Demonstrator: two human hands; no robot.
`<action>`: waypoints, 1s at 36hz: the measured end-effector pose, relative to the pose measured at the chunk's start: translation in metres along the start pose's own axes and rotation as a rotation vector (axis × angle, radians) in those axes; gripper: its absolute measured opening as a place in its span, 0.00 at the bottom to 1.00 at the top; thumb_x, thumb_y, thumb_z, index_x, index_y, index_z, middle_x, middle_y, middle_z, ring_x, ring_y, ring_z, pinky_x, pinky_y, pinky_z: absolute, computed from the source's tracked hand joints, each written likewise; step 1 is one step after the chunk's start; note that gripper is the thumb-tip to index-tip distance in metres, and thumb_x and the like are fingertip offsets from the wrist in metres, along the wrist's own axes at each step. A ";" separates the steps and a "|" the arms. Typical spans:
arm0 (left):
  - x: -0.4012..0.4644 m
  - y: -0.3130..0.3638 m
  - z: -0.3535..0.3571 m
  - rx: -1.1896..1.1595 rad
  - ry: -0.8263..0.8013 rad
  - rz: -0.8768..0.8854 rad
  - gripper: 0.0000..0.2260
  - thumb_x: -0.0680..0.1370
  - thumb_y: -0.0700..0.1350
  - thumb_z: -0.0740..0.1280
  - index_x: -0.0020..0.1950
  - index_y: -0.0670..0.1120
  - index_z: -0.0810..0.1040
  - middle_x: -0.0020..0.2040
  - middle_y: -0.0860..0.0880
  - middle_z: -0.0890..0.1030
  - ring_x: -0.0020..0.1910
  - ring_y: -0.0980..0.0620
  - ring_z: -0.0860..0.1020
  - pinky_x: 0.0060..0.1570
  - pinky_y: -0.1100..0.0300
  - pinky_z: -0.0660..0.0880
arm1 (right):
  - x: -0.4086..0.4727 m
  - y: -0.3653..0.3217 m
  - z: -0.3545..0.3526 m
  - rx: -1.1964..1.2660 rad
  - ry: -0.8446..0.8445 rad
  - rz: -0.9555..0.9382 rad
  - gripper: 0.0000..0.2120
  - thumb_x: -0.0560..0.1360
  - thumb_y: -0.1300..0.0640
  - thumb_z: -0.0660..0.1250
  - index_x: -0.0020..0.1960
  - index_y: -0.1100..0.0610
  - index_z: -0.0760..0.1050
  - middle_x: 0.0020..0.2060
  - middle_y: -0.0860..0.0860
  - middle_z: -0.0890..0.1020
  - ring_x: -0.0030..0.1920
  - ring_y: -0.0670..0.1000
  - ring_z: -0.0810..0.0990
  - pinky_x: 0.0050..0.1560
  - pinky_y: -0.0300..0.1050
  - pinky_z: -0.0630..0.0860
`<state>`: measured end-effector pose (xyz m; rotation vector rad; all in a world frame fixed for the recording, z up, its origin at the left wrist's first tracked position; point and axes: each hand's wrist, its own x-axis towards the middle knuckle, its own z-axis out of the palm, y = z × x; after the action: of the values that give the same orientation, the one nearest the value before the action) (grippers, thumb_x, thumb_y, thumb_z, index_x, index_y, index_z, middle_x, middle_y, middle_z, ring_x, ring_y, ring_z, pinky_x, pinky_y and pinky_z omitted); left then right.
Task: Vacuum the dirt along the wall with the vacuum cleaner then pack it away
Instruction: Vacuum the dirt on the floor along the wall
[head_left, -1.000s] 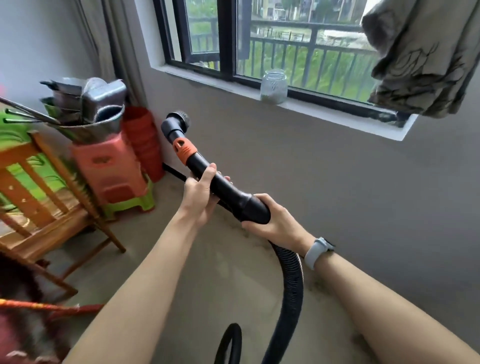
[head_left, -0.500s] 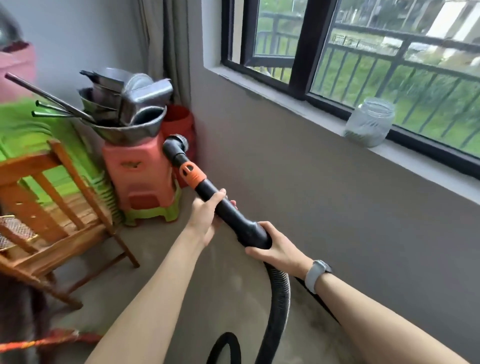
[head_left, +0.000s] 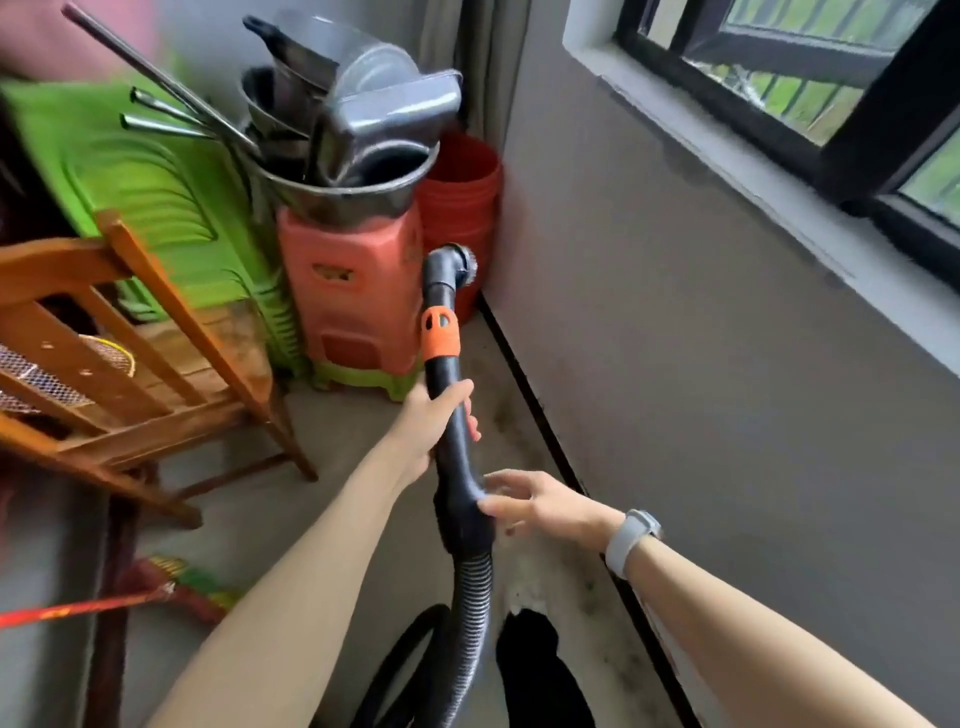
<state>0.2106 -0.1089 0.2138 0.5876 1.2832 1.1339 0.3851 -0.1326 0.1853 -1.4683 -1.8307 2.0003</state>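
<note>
Two hands — left hand (head_left: 423, 426) gripping one vacuum wand (head_left: 451, 415), right hand (head_left: 540, 501) loose-fingered, touching its handle bend.

The vacuum wand (head_left: 451, 415) looks like smooth black plastic with a faint sheen, ringed by a matt orange plastic collar (head_left: 440, 333); its hose (head_left: 470, 597) is ribbed black plastic. The piled pans (head_left: 358, 130) are dull grey metal with soft reflections. The stool (head_left: 353, 291) under them is matt salmon plastic. The chair (head_left: 156, 364) is varnished orange-brown wood. The wall (head_left: 701, 338) is flat, matt grey paint, and the floor (head_left: 337, 519) looks like rough, stained concrete.
</note>
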 end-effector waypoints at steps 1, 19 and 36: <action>0.015 0.000 0.001 0.015 0.004 -0.004 0.05 0.79 0.39 0.64 0.50 0.41 0.68 0.33 0.46 0.71 0.27 0.49 0.73 0.33 0.56 0.74 | 0.013 -0.003 -0.017 0.039 0.001 0.013 0.17 0.78 0.50 0.65 0.65 0.54 0.70 0.51 0.50 0.81 0.50 0.47 0.80 0.50 0.38 0.77; 0.169 -0.014 0.023 0.259 -0.013 -0.149 0.09 0.79 0.39 0.63 0.39 0.39 0.70 0.27 0.42 0.75 0.25 0.47 0.73 0.30 0.59 0.73 | 0.244 -0.086 -0.161 0.486 0.143 0.081 0.12 0.79 0.48 0.63 0.47 0.57 0.74 0.41 0.53 0.78 0.41 0.50 0.78 0.43 0.42 0.76; 0.342 -0.100 -0.060 0.563 -0.036 -0.142 0.16 0.74 0.50 0.72 0.57 0.48 0.72 0.51 0.50 0.80 0.50 0.52 0.79 0.50 0.57 0.77 | 0.456 -0.044 -0.193 0.998 0.494 0.191 0.19 0.79 0.47 0.63 0.60 0.61 0.68 0.42 0.57 0.76 0.34 0.54 0.79 0.38 0.50 0.80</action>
<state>0.1504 0.1436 -0.0371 0.9071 1.5938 0.6342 0.2388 0.2989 -0.0147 -1.5530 -0.3787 1.8817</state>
